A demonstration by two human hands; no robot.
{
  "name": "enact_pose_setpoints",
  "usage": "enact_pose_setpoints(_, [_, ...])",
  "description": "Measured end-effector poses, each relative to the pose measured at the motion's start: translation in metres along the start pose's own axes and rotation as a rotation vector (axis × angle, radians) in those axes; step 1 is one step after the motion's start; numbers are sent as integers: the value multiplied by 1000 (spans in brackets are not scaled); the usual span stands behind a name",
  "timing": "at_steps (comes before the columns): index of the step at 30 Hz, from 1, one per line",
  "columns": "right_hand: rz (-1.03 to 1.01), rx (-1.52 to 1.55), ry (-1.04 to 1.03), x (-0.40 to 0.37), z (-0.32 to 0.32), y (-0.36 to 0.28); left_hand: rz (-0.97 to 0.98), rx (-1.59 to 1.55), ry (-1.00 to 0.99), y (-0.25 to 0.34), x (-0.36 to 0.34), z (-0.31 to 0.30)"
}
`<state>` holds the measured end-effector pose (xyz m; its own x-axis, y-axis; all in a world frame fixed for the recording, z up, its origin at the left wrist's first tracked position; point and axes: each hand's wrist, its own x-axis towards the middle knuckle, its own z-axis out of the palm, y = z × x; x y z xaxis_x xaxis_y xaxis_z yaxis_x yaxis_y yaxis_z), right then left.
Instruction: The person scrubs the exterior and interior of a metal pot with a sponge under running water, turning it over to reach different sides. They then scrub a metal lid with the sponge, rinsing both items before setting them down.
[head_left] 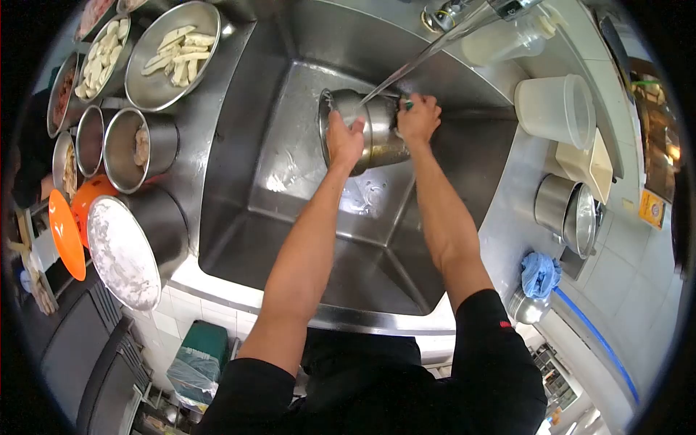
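Note:
A metal pot [382, 130] lies tilted on its side inside the steel sink [290, 130]. My left hand [344, 139] grips its wall near the wide rim, fingers bent against the metal. At the pot's other end is my right hand [418, 117], closed round something small with a bit of green showing; most of that object is hidden by the fingers. Water [424, 54] runs from the tap above onto the pot's side, between my two hands. Wet patches shine on the sink floor.
Left of the sink stand a bowl of pale strips [177, 61], a steel pot [119, 150] and a white-dusted round container [125, 254]. On the right are a translucent tub [551, 109], stacked metal pots [554, 203] and a blue cloth [540, 274]. The sink's walls surround both hands.

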<state>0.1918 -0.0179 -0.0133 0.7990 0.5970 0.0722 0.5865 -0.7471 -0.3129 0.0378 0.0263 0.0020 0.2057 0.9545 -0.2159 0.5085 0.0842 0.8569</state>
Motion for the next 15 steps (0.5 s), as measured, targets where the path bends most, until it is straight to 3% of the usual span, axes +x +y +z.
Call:
enact_pose_setpoints(1, [3, 0, 6, -10, -5, -11, 6, -2, -2, 4, 1, -3])
enact_pose_setpoints(3, [-242, 70, -65, -47, -10, -31, -215, -63, -177, 7, -5, -9])
enact_pose_setpoints(4, [-251, 129, 4, -41, -5, -20, -147, -84, -161, 4, -11, -10])
enact_pose_setpoints(5, [-237, 138, 6, -24, -2, -9, -141, -70, -168, 3, -16, -11])
enact_pose_setpoints(7, [10, 13, -118, 12, -4, 11, -121, -48, -94, -4, -27, -6])
enact_pose_setpoints(9, [103, 7, -160, -4, -9, 12, -78, -97, -66, -10, -37, -5])
enact_pose_setpoints(11, [-129, 17, -108, -49, -17, -11, -215, -126, -63, -6, -37, -7])
enact_pose_setpoints(12, [-131, 14, -115, -66, -19, -13, -247, -131, -72, -19, -33, -3])
enact_pose_setpoints(15, [-267, 163, -44, -81, -5, -8, -170, -268, 32, -33, -46, -6])
